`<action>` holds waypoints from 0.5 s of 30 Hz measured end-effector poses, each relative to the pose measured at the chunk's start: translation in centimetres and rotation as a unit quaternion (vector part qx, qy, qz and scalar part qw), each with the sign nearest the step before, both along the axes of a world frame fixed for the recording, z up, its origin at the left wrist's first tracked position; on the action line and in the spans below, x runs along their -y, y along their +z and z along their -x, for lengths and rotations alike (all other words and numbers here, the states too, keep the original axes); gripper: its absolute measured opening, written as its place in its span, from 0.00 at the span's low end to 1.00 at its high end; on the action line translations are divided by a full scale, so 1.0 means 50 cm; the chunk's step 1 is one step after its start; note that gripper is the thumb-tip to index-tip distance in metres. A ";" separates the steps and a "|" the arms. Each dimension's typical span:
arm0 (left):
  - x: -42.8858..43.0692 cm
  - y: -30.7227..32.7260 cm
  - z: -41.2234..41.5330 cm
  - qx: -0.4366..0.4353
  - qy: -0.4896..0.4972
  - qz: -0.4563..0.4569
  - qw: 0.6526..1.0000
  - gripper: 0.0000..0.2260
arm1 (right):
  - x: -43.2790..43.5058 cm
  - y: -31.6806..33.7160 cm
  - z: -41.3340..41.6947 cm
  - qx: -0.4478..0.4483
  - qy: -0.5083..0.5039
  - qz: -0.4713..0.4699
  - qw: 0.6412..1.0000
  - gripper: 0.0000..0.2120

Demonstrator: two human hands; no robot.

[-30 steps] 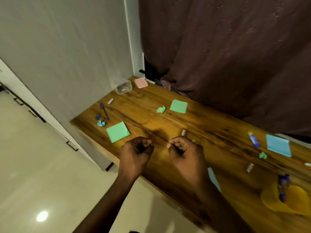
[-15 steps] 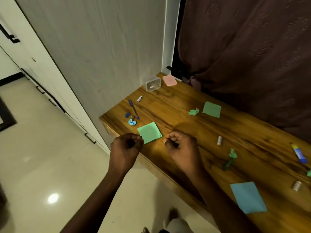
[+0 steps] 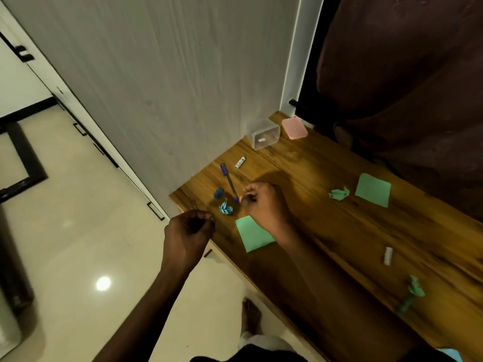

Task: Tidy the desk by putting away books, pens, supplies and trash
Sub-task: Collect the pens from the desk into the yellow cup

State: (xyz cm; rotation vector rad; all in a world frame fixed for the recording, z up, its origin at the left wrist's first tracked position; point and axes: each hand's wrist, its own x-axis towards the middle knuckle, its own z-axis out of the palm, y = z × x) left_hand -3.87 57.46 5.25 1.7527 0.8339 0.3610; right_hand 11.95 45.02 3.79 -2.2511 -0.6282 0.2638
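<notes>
Right hand [image 3: 264, 202] is over the bench [image 3: 339, 231] near its front-left corner. Fingers are curled at the tip of the blue pen [image 3: 227, 178]; can't tell if it pinches it. Left hand [image 3: 188, 231] is off the front edge in a loose fist, nothing visible in it. Crumpled blue paper [image 3: 226, 207] lies just beside the pen tip.

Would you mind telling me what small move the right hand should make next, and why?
Probably pinch the blue pen: the right hand hovers right beside its tip, closer than to the crumpled blue paper, and pens need putting away.
</notes>
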 end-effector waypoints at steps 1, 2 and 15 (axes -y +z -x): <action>-0.009 -0.004 -0.007 -0.005 0.005 0.005 1.000 0.04 | -0.023 -0.015 -0.019 0.000 0.005 0.019 1.000 0.04; -0.015 -0.006 -0.010 -0.007 0.012 0.011 1.000 0.04 | -0.042 -0.027 -0.035 0.005 0.008 0.031 0.999 0.02; -0.104 -0.027 -0.047 -0.022 -0.004 0.039 0.999 0.03 | -0.207 -0.112 -0.119 0.013 0.003 0.214 0.977 0.05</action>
